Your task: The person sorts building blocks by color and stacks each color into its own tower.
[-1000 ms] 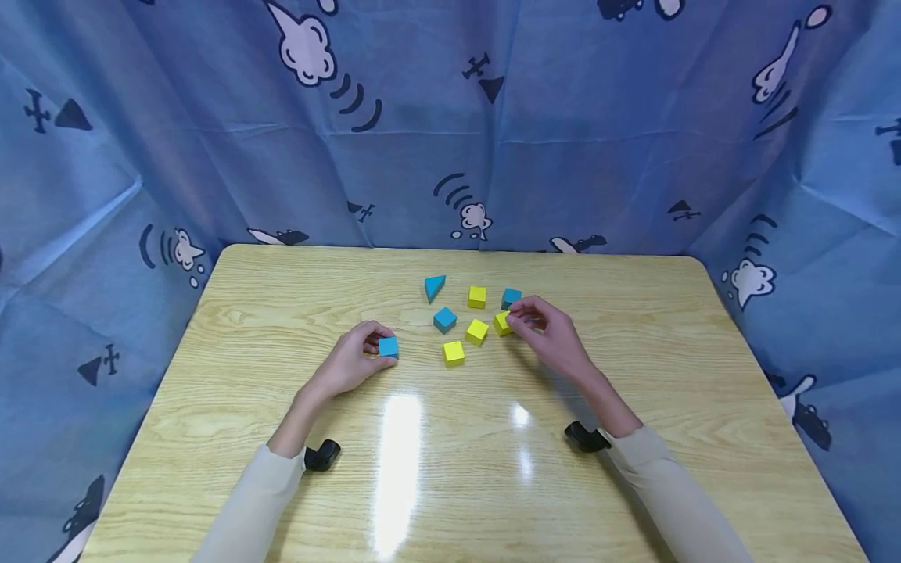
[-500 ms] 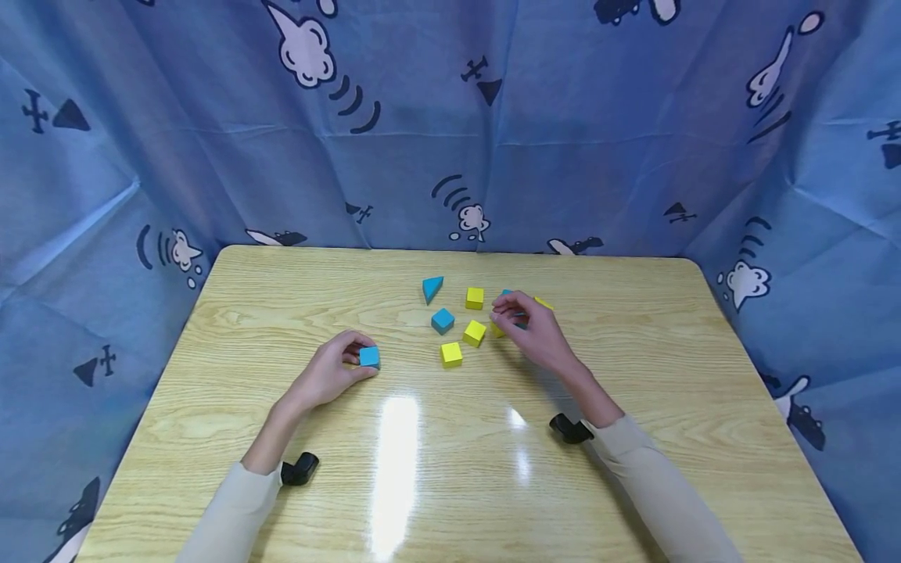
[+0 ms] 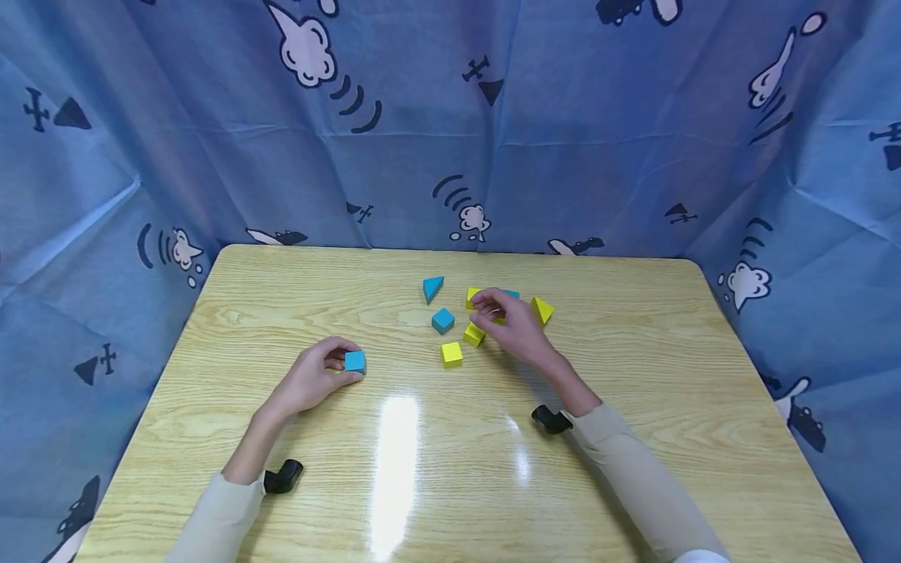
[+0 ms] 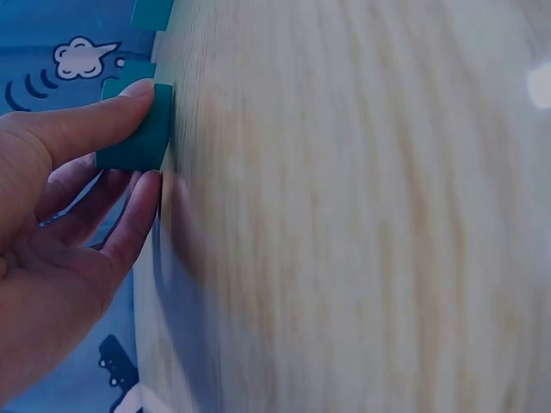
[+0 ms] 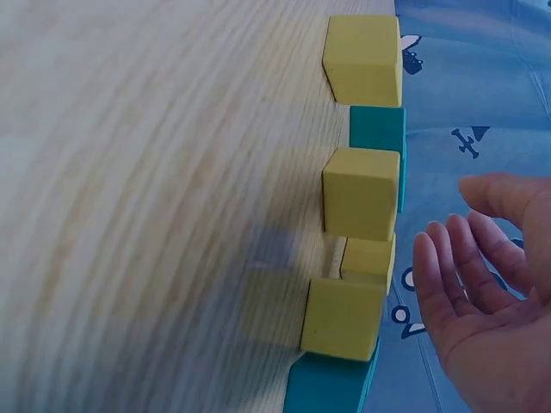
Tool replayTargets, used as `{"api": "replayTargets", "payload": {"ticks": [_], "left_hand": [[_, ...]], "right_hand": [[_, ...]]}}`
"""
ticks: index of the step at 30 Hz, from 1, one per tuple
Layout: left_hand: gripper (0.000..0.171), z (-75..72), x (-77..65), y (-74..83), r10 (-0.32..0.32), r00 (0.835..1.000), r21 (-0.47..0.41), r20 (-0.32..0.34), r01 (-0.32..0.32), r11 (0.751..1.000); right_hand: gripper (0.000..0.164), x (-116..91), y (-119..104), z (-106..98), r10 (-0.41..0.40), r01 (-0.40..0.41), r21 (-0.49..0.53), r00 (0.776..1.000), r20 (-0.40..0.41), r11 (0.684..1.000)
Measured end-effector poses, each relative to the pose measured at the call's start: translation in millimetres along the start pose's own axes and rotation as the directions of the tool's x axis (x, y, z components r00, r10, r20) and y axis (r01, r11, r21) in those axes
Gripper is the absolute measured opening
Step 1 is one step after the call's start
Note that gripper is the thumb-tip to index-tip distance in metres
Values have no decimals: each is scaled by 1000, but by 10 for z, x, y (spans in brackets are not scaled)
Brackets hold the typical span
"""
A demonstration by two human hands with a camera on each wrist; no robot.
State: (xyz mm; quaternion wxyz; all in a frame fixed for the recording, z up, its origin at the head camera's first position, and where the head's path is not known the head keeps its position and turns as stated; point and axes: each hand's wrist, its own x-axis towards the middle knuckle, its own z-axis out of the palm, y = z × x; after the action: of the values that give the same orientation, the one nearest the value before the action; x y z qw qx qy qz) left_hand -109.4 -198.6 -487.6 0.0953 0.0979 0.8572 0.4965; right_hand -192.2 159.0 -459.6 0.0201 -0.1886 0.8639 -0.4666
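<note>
On the left half of the table, my left hand (image 3: 306, 379) pinches a blue cube (image 3: 355, 362) between thumb and fingers; the left wrist view has the thumb on the cube (image 4: 136, 142). My right hand (image 3: 519, 332) hovers over the block group, holding nothing, fingers loosely bent and apart from the blocks in the right wrist view. It partly covers a yellow cube (image 3: 472, 298), another yellow cube (image 3: 473, 336) and a blue block (image 3: 512, 294). Left of it lie a blue cube (image 3: 443, 320), a yellow cube (image 3: 451, 355) and a blue triangular block (image 3: 432, 289).
A yellow triangular block (image 3: 541, 310) lies right of the group. The wooden table (image 3: 598, 469) ends at a blue patterned curtain (image 3: 394, 156) behind and at both sides. Each wrist wears a small black camera (image 3: 284, 476).
My left hand has carried the blue cube left and towards me. My right hand has shifted left across the blocks, and the yellow triangular block has come into sight.
</note>
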Motion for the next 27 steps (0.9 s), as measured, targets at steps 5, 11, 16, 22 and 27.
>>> {"api": "replayTargets", "payload": {"ticks": [5,11,16,22,27], "left_hand": [[37,-27,-43,-28,-7,1000,12,-7,7,1000],[36,-60,-97,-54,13,1000,20,-27,-13,1000],[36,-111,-157,-73,28,999,0,-28,-28,1000],[37,-149,-203,-102,22,999,-3,-28,-22,1000],[36,-159,-217,-120,6,1000,-13,-23,-6,1000]], "right_hand": [[32,71,7,68,-25,25,1,998,49,1000],[39,145,-4,141,-20,29,-86,994,105,996],[45,197,-59,199,5,15,-109,983,184,994],[49,245,-94,260,31,9,-146,962,270,989],[47,286,-83,315,21,39,-190,952,304,981]]}}
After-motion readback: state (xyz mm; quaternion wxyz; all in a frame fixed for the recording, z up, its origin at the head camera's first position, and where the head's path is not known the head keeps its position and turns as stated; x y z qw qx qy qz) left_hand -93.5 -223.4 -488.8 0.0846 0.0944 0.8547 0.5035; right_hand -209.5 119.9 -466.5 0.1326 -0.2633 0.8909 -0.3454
